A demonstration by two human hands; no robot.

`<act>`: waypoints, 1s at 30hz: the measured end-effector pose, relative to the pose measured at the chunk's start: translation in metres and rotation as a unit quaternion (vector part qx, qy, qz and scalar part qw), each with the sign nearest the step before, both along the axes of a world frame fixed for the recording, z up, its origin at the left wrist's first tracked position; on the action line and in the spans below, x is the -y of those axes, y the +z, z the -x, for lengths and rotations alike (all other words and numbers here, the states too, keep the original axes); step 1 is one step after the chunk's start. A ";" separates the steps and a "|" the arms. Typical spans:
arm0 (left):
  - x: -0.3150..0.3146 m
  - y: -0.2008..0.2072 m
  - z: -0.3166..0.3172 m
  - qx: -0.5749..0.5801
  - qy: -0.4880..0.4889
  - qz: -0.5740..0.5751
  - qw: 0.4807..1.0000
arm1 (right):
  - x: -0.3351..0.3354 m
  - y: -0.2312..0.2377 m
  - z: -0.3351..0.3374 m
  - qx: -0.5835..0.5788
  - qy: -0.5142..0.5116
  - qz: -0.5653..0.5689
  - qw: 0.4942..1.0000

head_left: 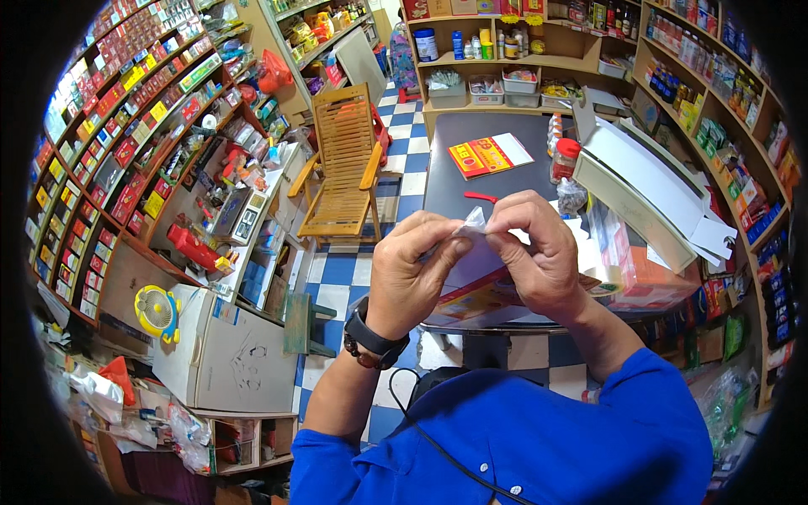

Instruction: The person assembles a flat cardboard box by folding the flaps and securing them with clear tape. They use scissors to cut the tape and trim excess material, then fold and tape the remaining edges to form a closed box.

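Shelves (539, 61) stood beyond the desk (497, 126); over its near side, left hand (412, 268) and right hand (540, 257), fingertips pinched together, gripped a white scrap (475, 220) between them, tip toward the desk's far edge, neither nearer.

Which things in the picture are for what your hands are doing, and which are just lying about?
In use:
- small white piece, pinched by left hand and right hand

Seemingly just about:
- red-and-yellow booklet
- red-lidded jar
- slatted wooden armchair
- yellow-and-blue fan
- slim red object, though I'm unsure
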State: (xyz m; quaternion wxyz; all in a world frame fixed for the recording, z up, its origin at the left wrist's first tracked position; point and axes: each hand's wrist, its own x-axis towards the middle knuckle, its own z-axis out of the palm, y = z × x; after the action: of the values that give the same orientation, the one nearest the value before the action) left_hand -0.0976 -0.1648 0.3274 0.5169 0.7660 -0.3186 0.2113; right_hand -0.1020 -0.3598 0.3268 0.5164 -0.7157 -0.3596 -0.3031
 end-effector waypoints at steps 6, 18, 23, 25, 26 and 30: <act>0.007 -0.001 0.000 0.024 0.014 0.005 1.000 | 0.004 -0.007 -0.002 -0.059 0.008 -0.059 0.996; -0.026 -0.007 0.057 0.143 0.149 0.061 0.977 | 0.017 -0.006 -0.019 0.182 -0.025 0.122 0.975; -0.042 -0.041 0.074 -0.439 -0.178 0.417 0.776 | -0.005 -0.011 -0.020 0.327 -0.024 0.223 0.918; -0.044 -0.040 0.072 -0.427 -0.130 0.346 0.825 | -0.014 -0.018 -0.021 0.353 -0.018 0.238 0.905; -0.042 -0.040 0.068 -0.428 -0.159 0.363 0.812 | -0.015 -0.019 -0.023 0.361 -0.022 0.240 0.901; -0.035 -0.061 0.051 -0.444 -0.130 0.367 0.807 | -0.018 -0.045 -0.038 0.360 -0.031 0.280 0.889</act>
State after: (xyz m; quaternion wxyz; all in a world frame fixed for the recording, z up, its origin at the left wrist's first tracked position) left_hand -0.1486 -0.1299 0.2659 0.8672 0.4805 -0.0497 -0.1205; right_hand -0.0643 -0.3420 0.2817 0.1195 -0.6832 -0.5684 -0.4426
